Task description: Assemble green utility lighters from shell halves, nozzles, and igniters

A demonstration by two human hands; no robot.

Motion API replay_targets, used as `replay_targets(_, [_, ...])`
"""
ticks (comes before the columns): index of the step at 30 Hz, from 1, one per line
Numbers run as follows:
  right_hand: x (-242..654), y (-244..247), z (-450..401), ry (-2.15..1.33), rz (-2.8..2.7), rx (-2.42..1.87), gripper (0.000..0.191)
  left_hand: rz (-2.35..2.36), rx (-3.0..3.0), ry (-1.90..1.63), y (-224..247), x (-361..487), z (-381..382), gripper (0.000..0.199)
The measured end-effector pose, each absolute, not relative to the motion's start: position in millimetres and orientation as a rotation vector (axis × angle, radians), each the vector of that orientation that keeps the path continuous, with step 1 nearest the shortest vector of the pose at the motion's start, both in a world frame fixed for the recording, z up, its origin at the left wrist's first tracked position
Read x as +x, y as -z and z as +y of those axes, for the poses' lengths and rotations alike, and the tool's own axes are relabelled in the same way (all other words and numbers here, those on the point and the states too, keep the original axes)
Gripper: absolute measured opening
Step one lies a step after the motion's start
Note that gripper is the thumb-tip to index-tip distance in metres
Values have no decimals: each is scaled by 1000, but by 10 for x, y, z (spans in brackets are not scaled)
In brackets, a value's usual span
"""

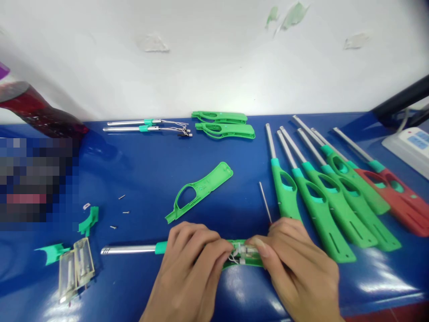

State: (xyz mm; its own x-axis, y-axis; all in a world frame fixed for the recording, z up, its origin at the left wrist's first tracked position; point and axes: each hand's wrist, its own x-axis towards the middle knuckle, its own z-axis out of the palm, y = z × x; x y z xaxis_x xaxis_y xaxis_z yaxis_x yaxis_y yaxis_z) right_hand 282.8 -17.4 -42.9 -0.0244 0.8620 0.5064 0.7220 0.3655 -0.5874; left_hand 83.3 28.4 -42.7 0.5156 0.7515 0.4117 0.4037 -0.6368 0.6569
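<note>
A long-necked lighter (244, 264) lies opened in front of me, its metal tube (129, 250) pointing left and its green half shell facing up. My left hand (192, 268) is closed over the body near the turquoise collar, fingertips by the white wires. On the handle end, the thumb and fingers of my right hand (295, 268) press at a clear fuel tank (252, 252) inside the shell. Both hands hide much of the body. Beyond them lies a loose green shell half (214, 181). A thin screwdriver (265, 202) sticks out past my right hand.
Assembled green lighters (321, 201) and red ones (398, 197) lie at right. At the back are two metal tubes with wires (147, 129) and green shells (224, 129). Left are fuel tanks (76, 264), turquoise triggers (90, 220), small screws (126, 212) and a bottle (33, 107).
</note>
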Motion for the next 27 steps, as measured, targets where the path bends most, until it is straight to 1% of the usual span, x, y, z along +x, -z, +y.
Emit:
replay_targets(14, [2823, 417, -155, -205, -1806, -1360, 21, 946, 2311, -942, 452, 834, 250, 28])
replay_targets(19, [2821, 416, -147, -209, -1805, -1352, 21, 948, 2327, -999, 444, 853, 258, 27])
replay_targets(27, [2804, 402, -138, -204, -1806, -1360, 21, 940, 2354, -936, 482, 824, 238, 30])
